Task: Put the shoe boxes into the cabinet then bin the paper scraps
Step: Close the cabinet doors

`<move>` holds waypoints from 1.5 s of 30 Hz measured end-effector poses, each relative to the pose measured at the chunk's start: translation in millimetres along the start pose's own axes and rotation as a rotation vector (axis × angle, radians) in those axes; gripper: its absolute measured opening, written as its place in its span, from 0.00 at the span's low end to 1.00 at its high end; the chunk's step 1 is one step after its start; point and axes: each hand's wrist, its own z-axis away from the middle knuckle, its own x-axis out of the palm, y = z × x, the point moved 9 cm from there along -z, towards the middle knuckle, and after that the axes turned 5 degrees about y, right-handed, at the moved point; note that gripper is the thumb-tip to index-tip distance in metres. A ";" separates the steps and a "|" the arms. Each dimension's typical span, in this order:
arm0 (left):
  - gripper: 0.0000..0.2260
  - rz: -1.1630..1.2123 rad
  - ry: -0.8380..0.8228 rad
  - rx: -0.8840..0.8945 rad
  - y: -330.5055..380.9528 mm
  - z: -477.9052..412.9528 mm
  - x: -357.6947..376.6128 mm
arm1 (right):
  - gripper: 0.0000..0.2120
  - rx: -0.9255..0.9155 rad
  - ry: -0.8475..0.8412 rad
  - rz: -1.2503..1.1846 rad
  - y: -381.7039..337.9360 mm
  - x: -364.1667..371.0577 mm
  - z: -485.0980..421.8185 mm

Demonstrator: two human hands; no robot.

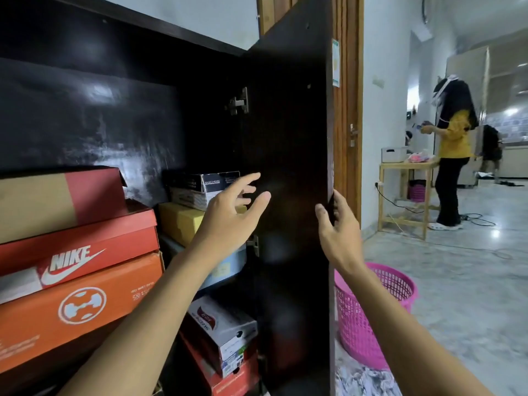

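1. Cabinet point(85, 115): dark, glossy interior, scuffed back panel. Its door point(288, 167) stands open, edge-on between the two hands.
2. Left stack, well to the left of the left hand's fingers: a tan-and-red box point(57, 201) on top, a red Nike box point(77, 252) under it, an orange box point(77, 307) with a white round logo at the bottom. All three are cut off at the frame's left edge.
3. Rear stack, just behind the left fingers: a black Skechers box point(204, 181) above a yellow box point(177, 221); a pale blue box point(225, 267) below is largely covered by the left forearm.
4. Lower shelf, beneath the left wrist: a grey-white box point(225, 330) tilted on a red box point(228, 375); label print is unreadable.
5. Left hand point(228, 221): fingers spread wide, holding nothing, raised in front of the rear stack near the door's inner face. Contact with either cannot be confirmed.
6. Right hand point(338, 232): fingers curled round the door's outer edge, thumb on the inner face; fingertips are hidden behind the edge.
7. Pink basket point(380, 304): on the floor below the right wrist, partly hidden by the door and forearm. Crumpled paper scraps point(363, 378) lie beside it, blurred and cut off at the bottom.
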 end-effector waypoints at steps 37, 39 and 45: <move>0.21 -0.135 0.469 -0.022 -180.7 -70.5 -174.9 | 0.40 -0.366 -0.599 0.343 -53.8 345.5 88.5; 0.21 -0.131 0.478 -0.028 -178.8 -70.0 -174.1 | 0.41 -0.374 -0.608 0.324 -56.6 343.5 88.0; 0.14 -0.223 0.466 -0.221 -179.9 -38.9 -177.7 | 0.37 -0.209 -0.821 0.257 -62.5 323.4 57.7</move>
